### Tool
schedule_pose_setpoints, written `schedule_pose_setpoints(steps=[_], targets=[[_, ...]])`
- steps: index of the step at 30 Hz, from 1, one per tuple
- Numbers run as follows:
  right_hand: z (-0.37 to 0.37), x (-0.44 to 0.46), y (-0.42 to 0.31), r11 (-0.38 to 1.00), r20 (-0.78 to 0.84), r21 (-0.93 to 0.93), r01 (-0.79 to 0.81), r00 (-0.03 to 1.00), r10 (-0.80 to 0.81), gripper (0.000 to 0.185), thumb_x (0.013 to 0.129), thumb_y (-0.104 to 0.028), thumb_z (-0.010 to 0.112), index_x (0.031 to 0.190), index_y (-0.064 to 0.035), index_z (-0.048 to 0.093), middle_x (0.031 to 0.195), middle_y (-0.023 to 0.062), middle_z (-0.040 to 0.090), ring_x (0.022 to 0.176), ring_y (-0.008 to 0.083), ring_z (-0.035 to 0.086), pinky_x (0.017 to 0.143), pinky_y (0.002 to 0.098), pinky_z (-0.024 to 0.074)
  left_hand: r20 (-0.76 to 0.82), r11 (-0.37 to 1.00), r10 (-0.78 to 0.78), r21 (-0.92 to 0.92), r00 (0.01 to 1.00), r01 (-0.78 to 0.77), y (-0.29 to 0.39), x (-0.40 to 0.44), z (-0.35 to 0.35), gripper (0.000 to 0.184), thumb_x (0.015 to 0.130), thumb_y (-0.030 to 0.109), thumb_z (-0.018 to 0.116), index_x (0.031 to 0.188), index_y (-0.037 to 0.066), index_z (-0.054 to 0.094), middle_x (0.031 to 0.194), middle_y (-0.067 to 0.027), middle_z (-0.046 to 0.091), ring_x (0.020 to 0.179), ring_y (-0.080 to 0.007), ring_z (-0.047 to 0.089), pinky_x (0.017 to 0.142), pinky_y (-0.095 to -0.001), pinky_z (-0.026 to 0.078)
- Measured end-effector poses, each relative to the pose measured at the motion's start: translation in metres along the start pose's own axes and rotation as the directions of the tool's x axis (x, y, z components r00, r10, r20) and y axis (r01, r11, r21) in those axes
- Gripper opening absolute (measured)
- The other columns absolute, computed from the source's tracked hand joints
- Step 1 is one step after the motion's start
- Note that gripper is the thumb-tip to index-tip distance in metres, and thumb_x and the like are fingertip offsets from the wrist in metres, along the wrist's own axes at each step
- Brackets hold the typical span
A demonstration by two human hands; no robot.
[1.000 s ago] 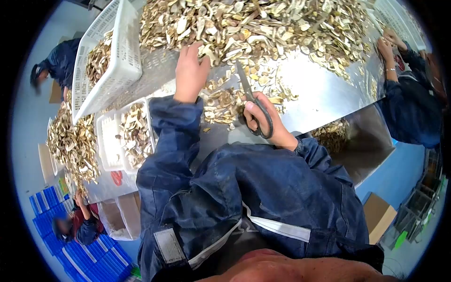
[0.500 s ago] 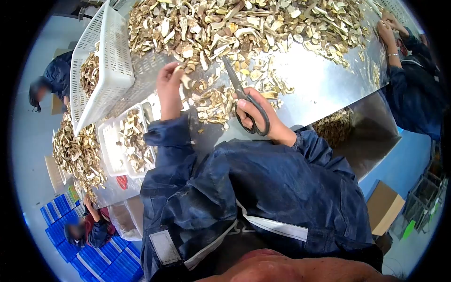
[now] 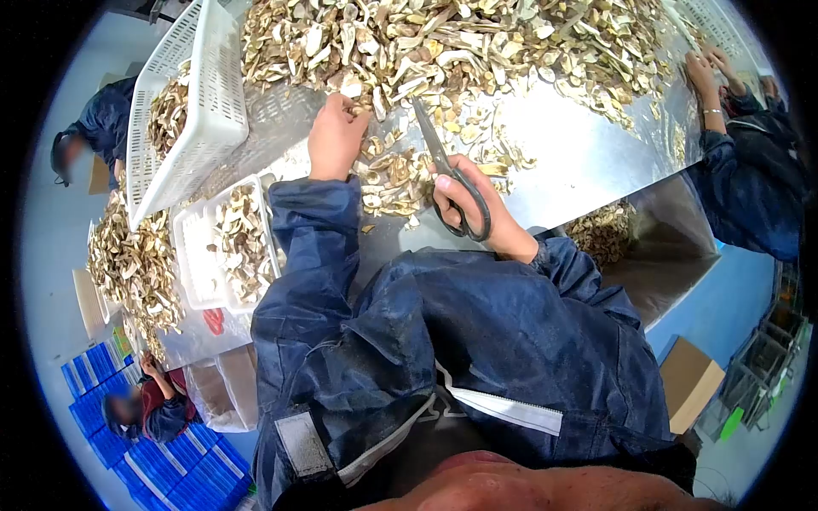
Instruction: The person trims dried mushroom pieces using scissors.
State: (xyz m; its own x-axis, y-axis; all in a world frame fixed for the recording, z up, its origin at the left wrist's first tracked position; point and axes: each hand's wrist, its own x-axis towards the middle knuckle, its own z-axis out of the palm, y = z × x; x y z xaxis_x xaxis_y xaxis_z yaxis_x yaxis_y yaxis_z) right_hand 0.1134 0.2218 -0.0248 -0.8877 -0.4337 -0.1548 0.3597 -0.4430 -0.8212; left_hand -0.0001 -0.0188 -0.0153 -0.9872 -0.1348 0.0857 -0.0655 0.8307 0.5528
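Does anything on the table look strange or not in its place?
One thing: a red object lies near the edge of the metal table, by the white tray. Its bright colour stands out beside pale slices; what it is, I cannot tell.

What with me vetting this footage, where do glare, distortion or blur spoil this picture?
Head view: glare washes out the metal tabletop right of the scissors; head view: fisheye distortion warps the edges inside black corners; head view: the person at lower left has a blurred face, though the scissors look fairly sharp.
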Motion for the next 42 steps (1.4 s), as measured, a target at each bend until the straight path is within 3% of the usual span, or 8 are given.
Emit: schedule_pose_setpoints(steps=[5,9,18,21,26,33,38,42], targets=[[-0.002,0.001,0.002,1.000,0.003,0.031,-0.002,1.000,0.002,0.023,0.104,-0.019,0.055,0.119,-0.0030,0.051,0.069,-0.0017,0.049,0.052,0.0044,0.042,0.049,0.0204,0.0318,-0.032,0.938,0.038,-0.343,0.999,-0.046,-0.042,-0.001,0.002,0.026,0.086,0.019,0.068,0.101,-0.001,0.062,0.085,-0.0098,0.067,0.076,-0.0210,0.064,0.066,-0.0348,0.050],[-0.005,0.003,0.004,0.999,0.021,0.050,-0.019,1.000,0.018,0.023,0.104,-0.018,0.055,0.119,-0.0022,0.051,0.068,-0.0016,0.048,0.051,0.0045,0.041,0.049,0.0206,0.0319,0.323,0.442,-0.236,-0.804,0.916,0.398,-0.041,-0.018,-0.033,0.007,0.093,0.014,0.061,0.096,0.008,0.061,0.091,-0.0054,0.066,0.060,-0.0068,0.049,0.048,-0.0226,0.035],[-0.003,0.003,0.003,0.998,0.013,0.044,-0.034,0.999,0.033,0.024,0.103,-0.020,0.056,0.119,-0.0024,0.051,0.068,-0.0016,0.048,0.051,0.0046,0.041,0.048,0.0207,0.0320,0.310,-0.152,-0.126,-0.945,0.942,0.291,-0.048,-0.012,-0.041,0.022,0.095,0.023,0.057,0.107,0.005,0.064,0.098,-0.0051,0.066,0.070,-0.0112,0.050,0.055,-0.0202,0.038],[-0.002,0.002,0.003,0.999,0.012,0.042,-0.031,0.999,0.030,0.025,0.103,-0.021,0.057,0.119,-0.0026,0.052,0.069,-0.0017,0.048,0.051,0.0045,0.041,0.048,0.0206,0.0319,0.360,-0.056,-0.122,-0.933,0.925,0.356,-0.046,0.007,-0.037,0.018,0.093,0.025,0.061,0.106,0.013,0.060,0.094,-0.0058,0.067,0.067,-0.0149,0.053,0.055,-0.0282,0.042],[0.000,0.001,-0.001,0.999,0.001,0.026,-0.025,1.000,0.025,0.024,0.103,-0.020,0.057,0.119,-0.0026,0.052,0.069,-0.0018,0.048,0.051,0.0044,0.041,0.048,0.0207,0.0317,0.136,0.999,0.033,-0.026,0.990,-0.030,-0.011,0.012,-0.013,0.036,0.086,0.032,0.071,0.105,0.001,0.066,0.075,-0.0096,0.068,0.072,-0.0210,0.067,0.065,-0.0357,0.051],[-0.003,0.002,0.000,0.999,0.015,0.034,-0.013,1.000,0.013,0.023,0.103,-0.019,0.056,0.118,-0.0018,0.052,0.068,-0.0021,0.048,0.051,0.0044,0.041,0.048,0.0209,0.0310,0.145,0.982,0.017,-0.190,0.989,0.010,-0.027,-0.002,-0.012,0.029,0.088,0.027,0.067,0.094,-0.001,0.065,0.072,-0.0086,0.065,0.068,-0.0224,0.064,0.063,-0.0357,0.049],[-0.004,0.004,0.002,0.998,0.025,0.063,-0.024,0.999,0.022,0.023,0.103,-0.018,0.056,0.118,-0.0015,0.051,0.068,-0.0024,0.047,0.051,0.0045,0.041,0.048,0.0210,0.0308,0.442,0.215,-0.059,-0.870,0.895,0.443,-0.055,-0.009,-0.048,0.031,0.098,0.029,0.047,0.113,0.004,0.059,0.091,-0.0099,0.064,0.065,-0.0187,0.057,0.059,-0.0290,0.047],[-0.002,0.003,0.000,0.998,0.018,0.046,-0.043,0.999,0.042,0.022,0.103,-0.018,0.055,0.118,-0.0018,0.051,0.067,-0.0029,0.047,0.051,0.0045,0.041,0.048,0.0209,0.0308,0.339,0.125,-0.035,-0.932,0.940,0.341,-0.031,-0.006,-0.056,0.031,0.102,0.033,0.049,0.104,0.005,0.063,0.085,-0.0084,0.063,0.065,-0.0173,0.056,0.058,-0.0290,0.047]])
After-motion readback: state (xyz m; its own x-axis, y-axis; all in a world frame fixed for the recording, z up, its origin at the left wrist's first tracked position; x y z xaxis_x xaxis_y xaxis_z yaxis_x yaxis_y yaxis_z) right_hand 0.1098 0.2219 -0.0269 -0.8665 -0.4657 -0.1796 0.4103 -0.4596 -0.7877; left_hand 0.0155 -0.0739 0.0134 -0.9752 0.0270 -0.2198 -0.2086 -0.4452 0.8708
